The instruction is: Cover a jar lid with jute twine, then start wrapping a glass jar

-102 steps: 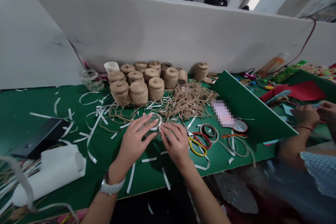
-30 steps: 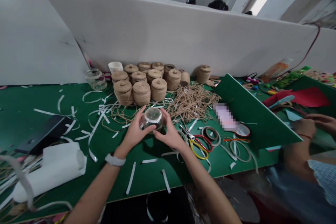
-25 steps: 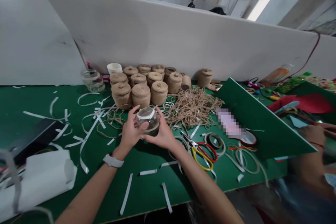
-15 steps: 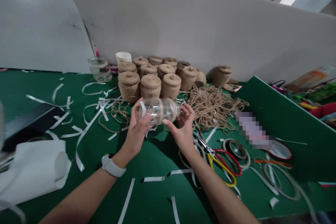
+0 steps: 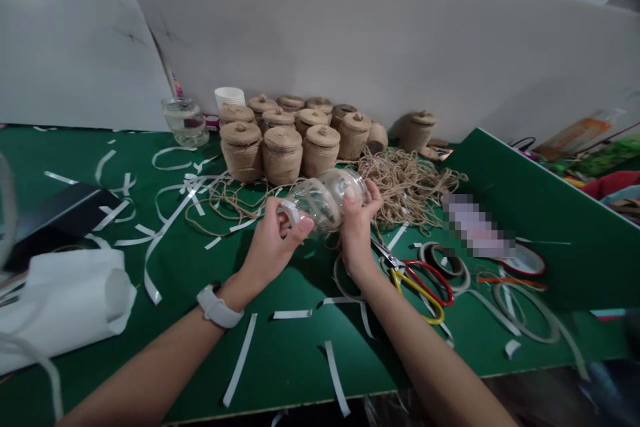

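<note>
A clear glass jar (image 5: 320, 202) lies tilted sideways in the air between my two hands, with a pale band around its middle. My right hand (image 5: 357, 217) is closed around the jar's right end, its thumb pressed on the glass. At the other end, my left hand (image 5: 277, 237) grips the jar with thumb and curled fingers. A short white strip (image 5: 290, 210) shows at that end, between the left fingertips and the glass. Behind the jar stand several twine-wrapped jars (image 5: 283, 155) with lids. A heap of loose twine (image 5: 415, 180) lies just past my right hand.
Scissors with red and yellow handles (image 5: 425, 290) and tape rolls (image 5: 445, 267) lie at the right, near a green panel (image 5: 550, 227). White strips (image 5: 293, 314) are scattered over the green table (image 5: 280, 367). A glass bowl (image 5: 185, 121) and stacked white cups (image 5: 230, 97) stand at the back.
The jar has turned, its right end now raised and farther right. My right thumb has moved onto its upper side, and my left hand has shifted slightly right. The view has tipped a little.
</note>
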The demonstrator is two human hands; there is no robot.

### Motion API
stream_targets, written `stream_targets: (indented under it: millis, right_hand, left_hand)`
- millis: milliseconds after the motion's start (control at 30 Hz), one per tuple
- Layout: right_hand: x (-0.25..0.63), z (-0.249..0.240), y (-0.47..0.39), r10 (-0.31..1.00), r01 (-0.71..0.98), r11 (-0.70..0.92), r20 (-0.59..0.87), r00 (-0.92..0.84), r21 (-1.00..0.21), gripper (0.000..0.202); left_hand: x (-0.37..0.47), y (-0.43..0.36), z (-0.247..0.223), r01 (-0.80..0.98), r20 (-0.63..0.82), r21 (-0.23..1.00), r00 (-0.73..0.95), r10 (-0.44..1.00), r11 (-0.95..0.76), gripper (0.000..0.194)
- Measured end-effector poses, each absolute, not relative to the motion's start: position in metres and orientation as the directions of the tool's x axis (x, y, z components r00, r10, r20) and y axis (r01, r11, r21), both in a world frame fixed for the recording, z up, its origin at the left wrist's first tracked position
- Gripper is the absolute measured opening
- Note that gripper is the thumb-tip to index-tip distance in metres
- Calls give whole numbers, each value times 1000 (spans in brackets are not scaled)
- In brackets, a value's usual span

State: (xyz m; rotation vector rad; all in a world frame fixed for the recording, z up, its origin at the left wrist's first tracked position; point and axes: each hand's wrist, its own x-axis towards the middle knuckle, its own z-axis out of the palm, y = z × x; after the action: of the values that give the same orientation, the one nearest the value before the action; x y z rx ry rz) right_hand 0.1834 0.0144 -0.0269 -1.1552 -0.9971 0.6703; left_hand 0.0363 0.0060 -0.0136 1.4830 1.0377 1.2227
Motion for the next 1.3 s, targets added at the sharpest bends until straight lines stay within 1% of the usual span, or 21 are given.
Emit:
stream_targets:
  millis: [67,100,133,200,267,300,367,400,467,533,600,667,800,933,1133,1300]
  right_hand:
    - [179,-26,13,797,60,267,256,547,-962,74]
    - [177,-25,13,789,27,262,230,569,-965,72]
    - [174,-25,13,811,-28,259,201,549,-965,69]
    - [170,-22,14,898,-187,235,140,416,-954,64]
    - [167,-17,14,962,-343,182,94,257,-921,62]
    - [167,-14,14,972,-399,164,79,220,-902,64]
    - [170,-8,13,973,-459,158,58,224,-874,72]
    - [172,-5,12,969,-470,160,49,241,-868,75]
    - [176,-1,11,967,-477,158,37,253,-864,77]
    - [180,0,11,968,-472,152,34,249,-869,75]
    - [181,0,11,967,-454,149,34,252,-879,74]
    - [181,-1,11,967,-436,141,29,253,-889,76]
    - [179,-1,10,965,-428,134,20,261,-894,81]
    - [179,-2,10,968,-390,136,38,249,-910,83]
    - [178,-2,9,966,-421,136,25,259,-897,81]
    - [179,-3,8,963,-383,158,56,265,-910,76]
  left_hand:
    - [44,1,-15,54,204,976,105,973,-210,55]
    - [48,0,-15,68,208,975,82,975,-213,57]
    - [50,-2,-15,84,210,973,67,975,-216,59]
    - [51,-2,-15,129,213,967,61,975,-220,57]
    - [48,0,-12,228,219,946,73,973,-230,54]
    - [45,1,-10,303,231,920,92,969,-248,52]
    - [38,5,-5,459,275,827,172,946,-324,49]
    - [36,6,-3,528,298,760,233,925,-378,48]
    - [33,6,2,613,353,640,302,886,-464,44]
    - [34,3,5,664,417,550,307,855,-507,38]
    - [36,-1,5,692,462,493,305,833,-527,33]
    - [38,-4,5,704,478,459,318,819,-541,31]
    - [38,-4,4,715,500,412,341,796,-565,28]
    - [35,-2,5,724,502,394,347,792,-567,26]
    - [35,-2,6,730,492,367,374,786,-577,27]
    - [35,-2,8,718,477,387,380,792,-578,27]
